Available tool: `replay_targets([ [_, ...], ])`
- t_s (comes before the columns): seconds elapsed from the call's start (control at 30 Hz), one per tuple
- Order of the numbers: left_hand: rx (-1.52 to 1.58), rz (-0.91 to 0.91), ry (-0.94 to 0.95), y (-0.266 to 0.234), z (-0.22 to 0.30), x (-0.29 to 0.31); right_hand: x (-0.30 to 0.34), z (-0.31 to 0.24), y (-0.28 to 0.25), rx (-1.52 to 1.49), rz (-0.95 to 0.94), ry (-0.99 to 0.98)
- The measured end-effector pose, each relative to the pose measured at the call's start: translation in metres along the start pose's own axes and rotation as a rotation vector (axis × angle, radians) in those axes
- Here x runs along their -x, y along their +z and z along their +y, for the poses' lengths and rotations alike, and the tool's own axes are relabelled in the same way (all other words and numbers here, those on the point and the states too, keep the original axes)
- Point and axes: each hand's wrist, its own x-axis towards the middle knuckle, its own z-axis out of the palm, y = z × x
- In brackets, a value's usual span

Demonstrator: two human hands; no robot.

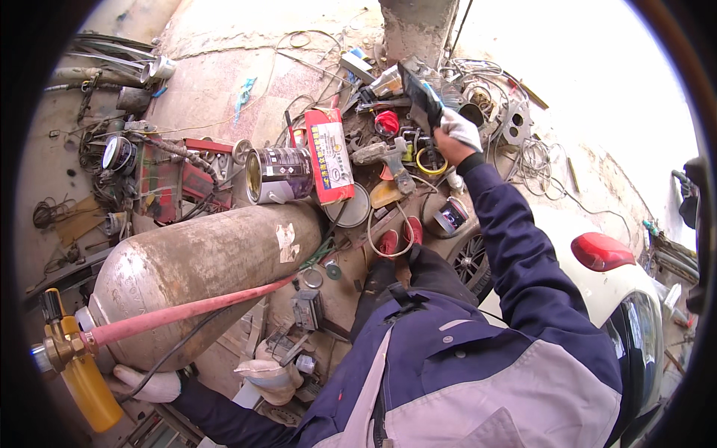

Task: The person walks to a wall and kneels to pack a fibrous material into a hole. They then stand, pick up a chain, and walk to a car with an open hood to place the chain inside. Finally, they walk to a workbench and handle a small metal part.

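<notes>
My right hand [457, 133], in a white glove with its cuff pulled back, is closed on a black flat panel [420, 95] with a bluish strip along one side. The panel is held up over a heap of tools and is seen nearly edge-on. At the lower left, my left hand [153, 386], also in a white glove, is by the end of a large worn gas cylinder [202, 254] lying on its side. Close to its fingers are a brass and yellow regulator [84, 373] and a thin black cable [175, 347]. The left fingertips are partly hidden.
A pink hose [194, 305] runs along the cylinder. Beyond it stand a paint can [280, 175] and a red-and-white box [329, 157]. A spray gun-like tool [388, 160] lies in the heap. A white car [553, 276] with a red tail light is at right. Cables litter the floor.
</notes>
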Motion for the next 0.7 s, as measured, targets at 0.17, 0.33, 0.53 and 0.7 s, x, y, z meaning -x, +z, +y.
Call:
replay_targets([
  [0.17,-0.034,-0.005,0.016,0.001,0.005,0.0,0.023,0.012,0.04,0.034,0.01,-0.075],
  [0.33,-0.036,-0.003,0.023,0.003,0.007,-0.001,0.043,-0.013,0.027,0.096,0.227,-0.173],
  [0.53,-0.047,0.005,0.02,0.004,0.007,-0.002,0.084,-0.046,0.018,0.106,-0.108,-0.308],
  [0.7,-0.051,0.004,0.029,0.005,0.007,-0.001,0.118,-0.037,0.068,0.233,-0.274,-0.047],
])
